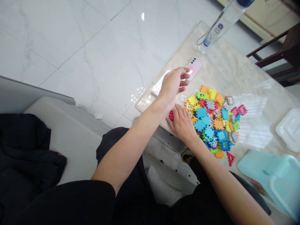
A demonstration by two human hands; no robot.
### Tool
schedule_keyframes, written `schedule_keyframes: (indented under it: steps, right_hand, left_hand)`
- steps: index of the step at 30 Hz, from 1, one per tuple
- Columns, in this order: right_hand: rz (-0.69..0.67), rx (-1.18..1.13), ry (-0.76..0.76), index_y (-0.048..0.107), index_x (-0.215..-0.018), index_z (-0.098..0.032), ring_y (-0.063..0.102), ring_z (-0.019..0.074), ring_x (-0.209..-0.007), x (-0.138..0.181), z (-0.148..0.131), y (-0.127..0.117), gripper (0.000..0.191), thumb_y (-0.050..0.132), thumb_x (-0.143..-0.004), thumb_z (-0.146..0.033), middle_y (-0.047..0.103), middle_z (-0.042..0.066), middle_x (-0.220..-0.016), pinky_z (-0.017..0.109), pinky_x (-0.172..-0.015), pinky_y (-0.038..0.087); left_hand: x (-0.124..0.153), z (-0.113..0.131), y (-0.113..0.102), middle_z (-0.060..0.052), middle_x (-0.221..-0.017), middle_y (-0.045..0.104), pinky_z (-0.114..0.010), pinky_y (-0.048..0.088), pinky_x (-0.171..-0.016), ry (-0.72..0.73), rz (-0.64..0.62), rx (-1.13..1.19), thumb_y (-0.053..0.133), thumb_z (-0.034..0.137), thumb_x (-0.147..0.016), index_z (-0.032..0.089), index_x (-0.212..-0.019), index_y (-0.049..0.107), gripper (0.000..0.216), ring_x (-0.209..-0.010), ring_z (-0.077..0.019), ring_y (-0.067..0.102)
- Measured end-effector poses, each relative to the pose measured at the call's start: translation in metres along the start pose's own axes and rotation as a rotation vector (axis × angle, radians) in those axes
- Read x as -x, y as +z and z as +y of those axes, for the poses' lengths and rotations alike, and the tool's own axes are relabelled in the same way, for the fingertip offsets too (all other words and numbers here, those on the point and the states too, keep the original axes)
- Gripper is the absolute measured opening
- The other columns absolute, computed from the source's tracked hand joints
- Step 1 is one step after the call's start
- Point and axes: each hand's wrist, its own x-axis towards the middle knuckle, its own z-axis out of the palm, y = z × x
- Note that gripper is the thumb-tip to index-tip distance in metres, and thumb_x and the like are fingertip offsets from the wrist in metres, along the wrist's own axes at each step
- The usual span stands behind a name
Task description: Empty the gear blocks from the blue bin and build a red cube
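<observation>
A pile of colourful plastic interlocking tiles (212, 120) lies on the marble table (234, 68). My left hand (172, 87) hovers above the table's near-left edge, its fingers curled in a pinch around what looks like a small white piece (189, 72). My right hand (182, 125) rests back-up on the table at the left side of the pile. Its fingers are closed on a red tile (171, 115) at the table edge. A white window-shaped tile (183, 98) lies between the two hands.
A pink phone (196, 65) and a white flat device (158, 85) lie past my left hand. A water bottle (220, 26) stands at the far end. A clear plastic bag (254, 122), a white lid (290, 128) and a teal box (269, 170) sit to the right. A dark wooden chair (278, 53) stands beyond.
</observation>
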Motion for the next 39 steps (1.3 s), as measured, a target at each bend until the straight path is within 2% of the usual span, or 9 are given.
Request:
schedule_keyframes:
  steps: [6, 10, 15, 22, 27, 34, 39]
  right_hand:
    - [0.018, 0.018, -0.005, 0.04, -0.168, -0.011, 0.045, 0.0434, -0.157, 0.0, 0.003, 0.001, 0.064, 0.037, -0.116, -0.048, 0.052, 0.028, -0.165, 0.068, -0.128, 0.039]
    - [0.022, 0.001, 0.008, 0.041, -0.167, -0.011, 0.045, 0.0443, -0.155, -0.002, 0.002, 0.0, 0.063, 0.039, -0.115, -0.046, 0.053, 0.028, -0.163, 0.069, -0.125, 0.041]
    - [0.015, -0.005, 0.021, 0.042, -0.166, -0.009, 0.046, 0.0448, -0.154, -0.006, -0.002, -0.001, 0.065, 0.042, -0.114, -0.046, 0.053, 0.03, -0.163, 0.069, -0.125, 0.041]
    - [0.035, -0.004, 0.016, 0.041, -0.167, -0.009, 0.046, 0.0416, -0.155, -0.005, 0.001, 0.003, 0.062, 0.04, -0.116, -0.045, 0.053, 0.029, -0.163, 0.066, -0.127, 0.042]
    - [0.021, 0.004, 0.003, 0.038, -0.168, -0.009, 0.044, 0.0406, -0.159, 0.003, 0.005, 0.003, 0.061, 0.041, -0.117, -0.042, 0.05, 0.028, -0.166, 0.065, -0.13, 0.041]
    - [0.038, 0.027, 0.022, 0.045, -0.161, -0.009, 0.048, 0.0421, -0.152, -0.003, 0.0, 0.004, 0.056, 0.046, -0.115, -0.042, 0.055, 0.028, -0.158, 0.067, -0.123, 0.046]
    - [0.043, 0.054, 0.034, 0.05, -0.155, -0.007, 0.051, 0.0407, -0.145, -0.006, -0.001, 0.005, 0.053, 0.047, -0.115, -0.041, 0.058, 0.028, -0.152, 0.062, -0.121, 0.048]
  left_hand:
    - [-0.002, 0.003, 0.0, -0.005, -0.103, 0.076, -0.027, 0.051, -0.077, -0.023, 0.001, 0.035, 0.073, 0.031, -0.085, 0.021, -0.113, 0.077, 0.029, -0.097, -0.0203, 0.073]
    - [-0.002, 0.002, 0.001, -0.006, -0.105, 0.077, -0.029, 0.053, -0.082, -0.028, -0.006, 0.026, 0.073, 0.03, -0.085, 0.02, -0.114, 0.079, 0.031, -0.105, -0.0234, 0.074]
    - [0.0, 0.002, 0.001, -0.006, -0.1, 0.076, -0.028, 0.053, -0.078, -0.015, -0.019, -0.011, 0.071, 0.03, -0.086, 0.019, -0.106, 0.079, 0.023, -0.098, -0.0209, 0.073]
    - [0.005, 0.01, -0.002, -0.002, -0.091, 0.071, -0.023, 0.048, -0.069, -0.009, -0.022, 0.021, 0.069, 0.028, -0.083, 0.021, -0.1, 0.073, 0.019, -0.077, -0.0124, 0.061]
    - [0.004, 0.01, -0.002, -0.003, -0.089, 0.069, -0.024, 0.048, -0.072, -0.013, -0.019, 0.007, 0.067, 0.027, -0.081, 0.021, -0.102, 0.07, 0.022, -0.08, -0.0137, 0.063]
    - [0.006, 0.003, 0.002, -0.004, -0.091, 0.07, -0.025, 0.05, -0.074, -0.022, -0.031, -0.001, 0.066, 0.032, -0.081, 0.022, -0.105, 0.072, 0.027, -0.086, -0.0162, 0.066]
    - [0.005, 0.006, -0.002, -0.004, -0.091, 0.071, -0.025, 0.051, -0.074, -0.03, -0.022, 0.016, 0.066, 0.031, -0.078, 0.022, -0.105, 0.073, 0.029, -0.085, -0.0164, 0.065]
